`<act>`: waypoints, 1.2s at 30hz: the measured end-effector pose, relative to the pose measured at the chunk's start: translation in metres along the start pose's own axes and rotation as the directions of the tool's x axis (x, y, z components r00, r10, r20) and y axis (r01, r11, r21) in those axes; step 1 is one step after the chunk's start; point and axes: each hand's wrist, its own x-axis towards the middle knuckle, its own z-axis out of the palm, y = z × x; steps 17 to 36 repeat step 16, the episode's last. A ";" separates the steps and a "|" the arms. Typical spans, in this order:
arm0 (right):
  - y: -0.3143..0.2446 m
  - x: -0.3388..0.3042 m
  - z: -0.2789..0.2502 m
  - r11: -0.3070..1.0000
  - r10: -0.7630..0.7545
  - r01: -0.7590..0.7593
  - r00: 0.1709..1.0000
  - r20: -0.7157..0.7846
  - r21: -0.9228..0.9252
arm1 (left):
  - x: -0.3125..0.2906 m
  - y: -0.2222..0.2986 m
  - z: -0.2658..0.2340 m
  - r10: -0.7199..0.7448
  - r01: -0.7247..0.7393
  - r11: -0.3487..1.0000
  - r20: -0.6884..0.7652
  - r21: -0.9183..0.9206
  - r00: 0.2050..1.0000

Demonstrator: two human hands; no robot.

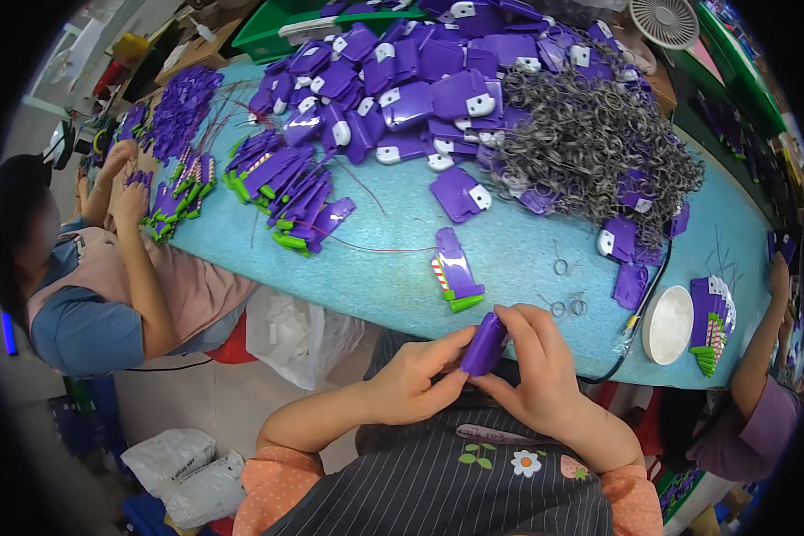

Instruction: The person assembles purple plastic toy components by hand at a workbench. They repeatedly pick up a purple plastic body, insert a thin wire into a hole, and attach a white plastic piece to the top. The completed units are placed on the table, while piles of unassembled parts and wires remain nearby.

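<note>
Above my lap, at the near edge of the table, a small purple plastic casing part [484,348] is held between both hands. My left hand [417,380] pinches its lower left side with thumb and fingers. The fingers of my right hand [538,371] close on its upper right end, the thumb below. Just beyond them lies a purple part [456,259] with a green end and a red-and-white striped strip; a thin red wire runs left from it. Three loose wire coils, one of them a grey coil [560,266], rest on the table to the right.
A blue-green table [375,295] carries heaped purple-and-white casings [411,103], a tangled mound of grey wire coils [598,134] and purple-green parts [281,183]. A white bowl [668,325] and black cable [649,295] are at right. Co-workers sit left [107,277] and right [741,429].
</note>
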 end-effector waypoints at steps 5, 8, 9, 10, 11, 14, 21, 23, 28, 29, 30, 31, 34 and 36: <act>0.004 0.003 0.010 0.999 -0.027 0.025 0.995 -0.097 -0.022 | 0.002 -0.012 -0.004 -0.063 0.090 0.993 -0.309 0.074 0.949; 0.011 0.018 0.001 0.978 0.084 -0.122 0.973 -0.214 -0.172 | 0.001 -0.017 -0.056 0.134 0.063 0.937 -0.522 0.343 0.842; 0.012 0.024 -0.001 0.965 0.061 -0.104 0.982 -0.180 -0.239 | 0.000 -0.014 -0.077 0.295 0.100 0.822 -0.569 0.561 0.768; 0.013 0.029 -0.002 0.949 0.041 -0.082 0.989 -0.139 -0.304 | 0.008 -0.006 -0.091 0.335 -0.013 0.899 -0.669 0.437 0.663; 0.013 0.033 -0.003 0.929 0.024 -0.058 0.995 -0.099 -0.365 | 0.018 -0.001 -0.114 0.479 0.073 0.748 -0.613 0.660 0.628; 0.016 0.035 0.021 0.864 -0.091 0.138 0.989 0.120 -0.484 | 0.024 -0.023 -0.159 0.443 0.203 0.631 -0.562 0.749 0.699; 0.027 0.034 0.035 0.832 -0.108 0.190 0.977 0.185 -0.521 | 0.026 -0.047 -0.159 0.435 0.212 0.580 -0.519 0.787 0.735; 0.027 0.034 0.035 0.832 -0.108 0.190 0.977 0.185 -0.521 | 0.026 -0.047 -0.159 0.435 0.212 0.580 -0.519 0.787 0.735; 0.027 0.034 0.035 0.832 -0.108 0.190 0.977 0.185 -0.521 | 0.026 -0.047 -0.159 0.435 0.212 0.580 -0.519 0.787 0.735; 0.027 0.034 0.035 0.832 -0.108 0.190 0.977 0.185 -0.521 | 0.026 -0.047 -0.159 0.435 0.212 0.580 -0.519 0.787 0.735; 0.027 0.034 0.035 0.832 -0.108 0.190 0.977 0.185 -0.521 | 0.026 -0.047 -0.159 0.435 0.212 0.580 -0.519 0.787 0.735; 0.027 0.034 0.035 0.832 -0.108 0.190 0.977 0.185 -0.521 | 0.026 -0.047 -0.159 0.435 0.212 0.580 -0.519 0.787 0.735; 0.027 0.034 0.035 0.832 -0.108 0.190 0.977 0.185 -0.521 | 0.026 -0.047 -0.159 0.435 0.212 0.580 -0.519 0.787 0.735; 0.027 0.034 0.035 0.832 -0.108 0.190 0.977 0.185 -0.521 | 0.026 -0.047 -0.159 0.435 0.212 0.580 -0.519 0.787 0.735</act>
